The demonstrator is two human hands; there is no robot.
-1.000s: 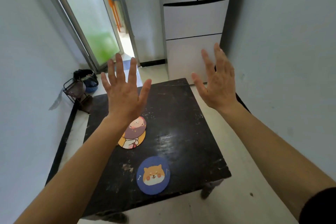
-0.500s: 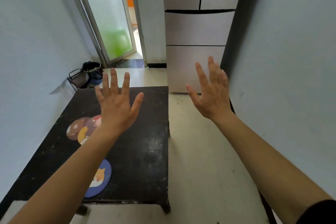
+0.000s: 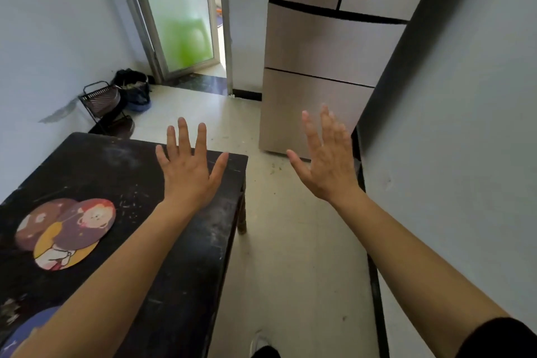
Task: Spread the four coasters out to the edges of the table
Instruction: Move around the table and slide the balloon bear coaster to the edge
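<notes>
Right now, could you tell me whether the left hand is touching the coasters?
Apart. The head view shows the left hand raised and open, with bare table between it and the coasters.

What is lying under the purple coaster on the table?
The purple coaster overlaps a brown coaster and a yellow coaster. Their covered parts are hidden, so anything beneath cannot be seen.

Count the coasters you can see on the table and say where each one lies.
4. Three overlap in a cluster at the table's left: a brown coaster, a purple coaster and a yellow coaster. A blue coaster lies near the front edge, partly hidden by the left forearm.
</notes>
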